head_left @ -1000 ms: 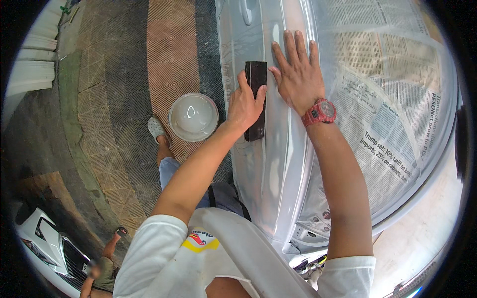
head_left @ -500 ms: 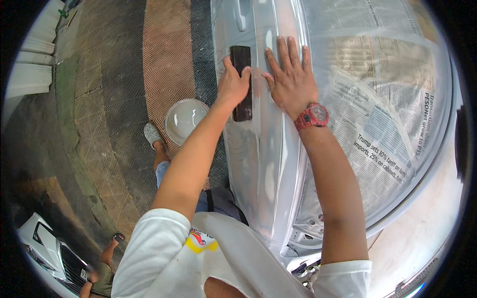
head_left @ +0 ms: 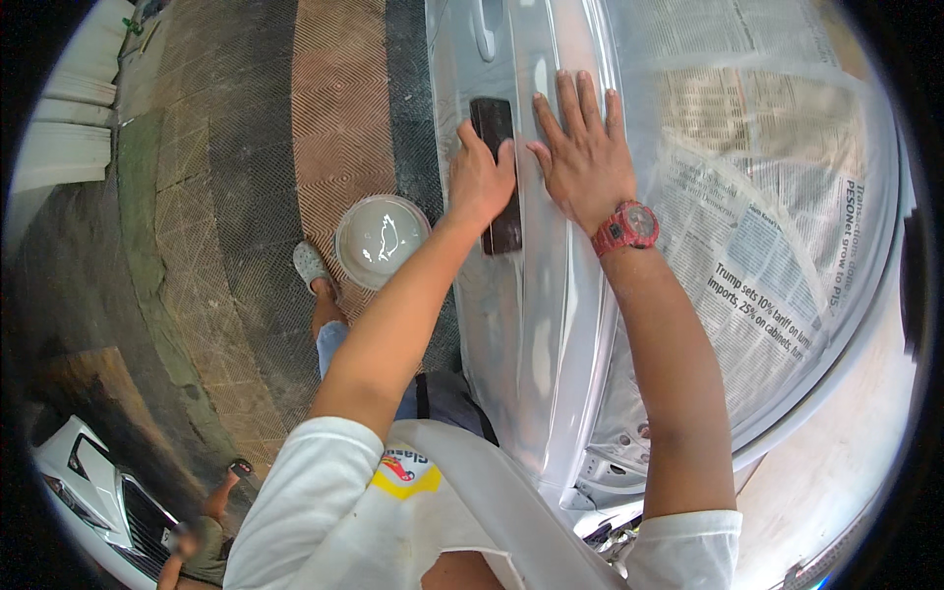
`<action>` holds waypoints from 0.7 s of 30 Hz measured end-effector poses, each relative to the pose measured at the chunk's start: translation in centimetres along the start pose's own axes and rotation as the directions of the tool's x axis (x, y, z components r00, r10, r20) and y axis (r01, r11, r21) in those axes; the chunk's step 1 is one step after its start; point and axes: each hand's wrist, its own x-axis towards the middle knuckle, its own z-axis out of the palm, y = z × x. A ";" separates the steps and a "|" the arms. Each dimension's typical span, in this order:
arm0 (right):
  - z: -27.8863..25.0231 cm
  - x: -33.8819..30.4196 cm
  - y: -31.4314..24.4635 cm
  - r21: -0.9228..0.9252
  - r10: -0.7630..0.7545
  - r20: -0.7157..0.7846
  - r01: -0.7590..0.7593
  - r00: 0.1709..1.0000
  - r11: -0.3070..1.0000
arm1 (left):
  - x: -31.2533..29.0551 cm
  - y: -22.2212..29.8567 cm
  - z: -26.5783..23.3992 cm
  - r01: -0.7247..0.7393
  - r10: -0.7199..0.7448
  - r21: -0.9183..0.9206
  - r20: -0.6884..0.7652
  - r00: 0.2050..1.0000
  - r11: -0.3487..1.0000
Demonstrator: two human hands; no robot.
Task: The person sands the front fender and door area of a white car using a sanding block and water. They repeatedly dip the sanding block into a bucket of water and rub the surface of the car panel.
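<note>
My left hand (head_left: 482,187) is closed around a long dark sanding block (head_left: 507,226), its fingers on the left side and its thumb on top. The block lies lengthwise along the pale grey, wet-looking car door (head_left: 536,334). Just to its right, my right hand (head_left: 588,167) rests flat on the same panel, fingers spread and nothing in it. Beyond the block is the door handle (head_left: 484,34). What face the block has underneath is hidden.
Newspaper and clear plastic (head_left: 728,236) cover the window on the right. On the patterned floor mat (head_left: 339,108) stands a round tub (head_left: 379,246) of cloudy liquid, beside my shoe (head_left: 308,262). Another person (head_left: 202,551) is by a white car (head_left: 93,501) at lower left.
The sanding block, with my left hand on it, has slid slightly toward me along the door and tilted a little. My right hand stays flat on the panel. The view has shifted slightly.
</note>
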 end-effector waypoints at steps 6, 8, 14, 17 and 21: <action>0.0 -0.3 0.4 -0.017 0.002 0.001 -0.002 1.000 1.000 | -4.6 -1.1 1.2 -0.119 0.117 -0.079 -0.025 0.993 0.990; -0.6 -0.1 -0.2 -0.029 -0.015 -0.003 0.015 1.000 0.999 | -1.5 -2.2 0.9 -0.119 0.118 -0.009 -0.080 0.990 0.993; -0.1 -0.2 -0.1 -0.030 0.001 0.007 -0.001 1.000 1.000 | -4.8 -1.9 1.4 -0.105 0.108 0.046 -0.061 0.992 0.993; -0.2 -0.3 0.0 -0.008 0.011 0.024 -0.010 1.000 1.000 | -9.6 -1.7 1.5 -0.068 0.069 -0.073 0.009 0.998 0.995; 0.0 -0.4 -0.1 -0.016 -0.003 -0.006 0.003 1.000 1.000 | -4.6 -1.7 1.0 -0.044 0.045 0.025 -0.051 0.998 0.999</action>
